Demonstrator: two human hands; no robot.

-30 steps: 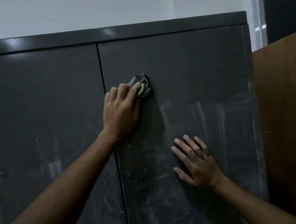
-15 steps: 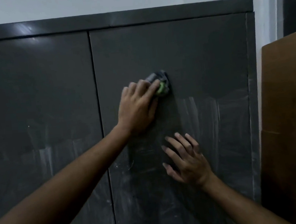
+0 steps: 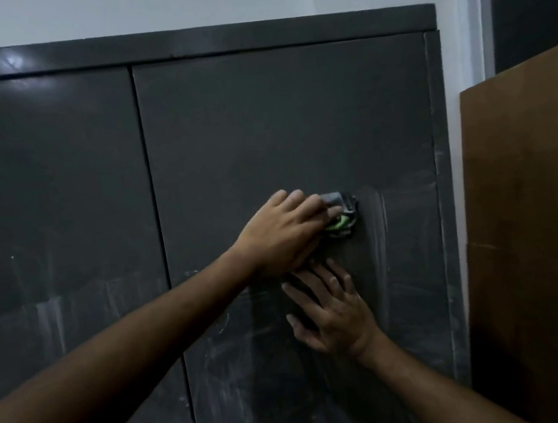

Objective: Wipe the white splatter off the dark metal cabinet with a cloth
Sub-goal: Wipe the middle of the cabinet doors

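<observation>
The dark metal cabinet (image 3: pixel 262 127) fills the view, with two doors split by a vertical seam. My left hand (image 3: pixel 283 233) presses a bunched grey cloth with a green patch (image 3: pixel 342 216) flat against the right door, fingers laid over it. Just below, my right hand (image 3: pixel 333 312) rests flat on the same door with its fingers spread. White smeared streaks (image 3: pixel 380 235) run down the right door beside the cloth, and fainter white smears (image 3: pixel 50 321) mark the left door's lower half.
A brown board (image 3: pixel 533 219) leans upright against the wall just right of the cabinet. A pale wall (image 3: pixel 179 1) rises above the cabinet top, and a dark doorway (image 3: pixel 531 2) shows at the upper right.
My left hand has slid the cloth to the right across the right door, closer to the white streaks. My right hand has stayed flat on the door just below it.
</observation>
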